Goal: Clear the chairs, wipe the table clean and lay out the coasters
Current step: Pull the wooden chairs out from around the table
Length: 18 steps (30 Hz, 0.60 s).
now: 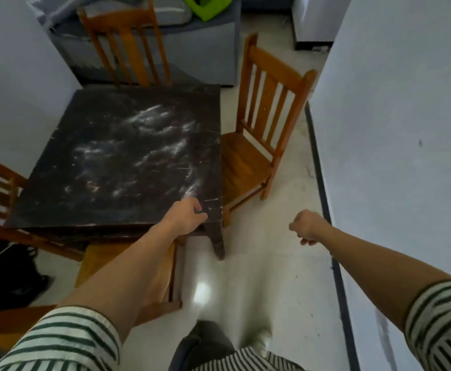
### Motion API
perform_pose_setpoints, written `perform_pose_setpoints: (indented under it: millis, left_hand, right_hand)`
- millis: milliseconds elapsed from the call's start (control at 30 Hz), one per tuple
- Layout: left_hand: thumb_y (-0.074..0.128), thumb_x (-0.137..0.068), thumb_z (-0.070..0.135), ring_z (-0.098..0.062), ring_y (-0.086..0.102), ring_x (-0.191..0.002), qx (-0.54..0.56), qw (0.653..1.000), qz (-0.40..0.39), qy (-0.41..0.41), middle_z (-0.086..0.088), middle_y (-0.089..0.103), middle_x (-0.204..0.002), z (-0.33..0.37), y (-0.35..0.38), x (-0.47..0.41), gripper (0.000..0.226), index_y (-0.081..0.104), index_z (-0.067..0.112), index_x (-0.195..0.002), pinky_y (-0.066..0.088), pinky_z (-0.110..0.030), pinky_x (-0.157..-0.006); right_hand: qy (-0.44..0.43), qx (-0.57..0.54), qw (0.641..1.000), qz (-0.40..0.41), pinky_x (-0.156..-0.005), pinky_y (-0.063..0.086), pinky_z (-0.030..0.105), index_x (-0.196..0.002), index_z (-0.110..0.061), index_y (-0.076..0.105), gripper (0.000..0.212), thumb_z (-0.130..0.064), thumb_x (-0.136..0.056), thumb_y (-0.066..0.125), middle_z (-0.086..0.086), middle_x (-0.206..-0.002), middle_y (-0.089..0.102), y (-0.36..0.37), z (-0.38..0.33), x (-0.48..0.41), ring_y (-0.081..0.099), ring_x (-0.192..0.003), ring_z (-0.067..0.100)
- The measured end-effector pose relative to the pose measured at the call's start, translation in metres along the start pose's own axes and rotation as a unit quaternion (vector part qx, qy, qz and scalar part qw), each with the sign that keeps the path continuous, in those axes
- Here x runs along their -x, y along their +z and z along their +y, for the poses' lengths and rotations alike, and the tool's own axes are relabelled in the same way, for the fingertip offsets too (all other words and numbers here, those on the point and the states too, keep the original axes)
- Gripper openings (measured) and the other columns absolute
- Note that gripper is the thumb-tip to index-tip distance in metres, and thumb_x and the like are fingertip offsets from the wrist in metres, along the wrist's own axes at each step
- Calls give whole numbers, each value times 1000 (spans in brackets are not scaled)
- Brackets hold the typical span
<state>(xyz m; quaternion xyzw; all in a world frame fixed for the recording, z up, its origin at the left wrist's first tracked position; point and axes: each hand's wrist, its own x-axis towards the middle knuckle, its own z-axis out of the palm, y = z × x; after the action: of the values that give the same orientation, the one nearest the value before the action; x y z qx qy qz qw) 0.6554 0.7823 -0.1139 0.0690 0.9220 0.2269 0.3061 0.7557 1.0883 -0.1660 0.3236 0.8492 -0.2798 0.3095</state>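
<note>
The dark table (pixel 117 156), streaked with white smears, is gripped at its near right corner by the left hand (pixel 185 218); the right hand (pixel 308 227) is curled into an empty fist right of the table. Wooden chairs (pixel 248 156) are set at all four of its sides, and a black bag (pixel 4 277) is seen on the floor to its left.

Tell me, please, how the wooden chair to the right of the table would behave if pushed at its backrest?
The chair looks rigid, solid wood with a slatted back, so probably stiff and moderately heavy. The floor is glossy, so it would likely slide. Pushed high on its tall back, it might tip instead.
</note>
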Motion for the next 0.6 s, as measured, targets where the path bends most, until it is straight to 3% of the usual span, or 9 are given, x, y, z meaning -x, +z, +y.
perform_pose_setpoints:
  millis: [233,400,600]
  left_hand:
    - [59,-95,28,-23,57,-101,-21,1000,-21,0,-4,59,-103,71,-4,-86,19,58,16,-109,47,-32,-85]
    - [59,-95,30,-21,57,-104,2,999,-41,2,-2,58,-107,122,-12,-173,22,58,16,-112,50,-36,-94]
    - [58,-94,30,-26,60,-105,46,996,-82,-5,-7,62,-111,183,-38,-254,20,61,17,-109,50,-46,-98]
  right_hand:
    - [-4,-38,999,2,-64,58,33,-104,-5,60,27,-29,-93,55,14,-90,69,-70,13,-66,72,-66,22]
    - [0,-63,998,0,-72,60,38,-110,-3,59,27,-26,-95,55,16,-97,68,-131,7,-124,72,-71,23]
    - [35,-132,990,27,-65,56,34,-110,0,60,25,-20,-94,57,16,-88,68,-219,-7,-189,69,-68,25]
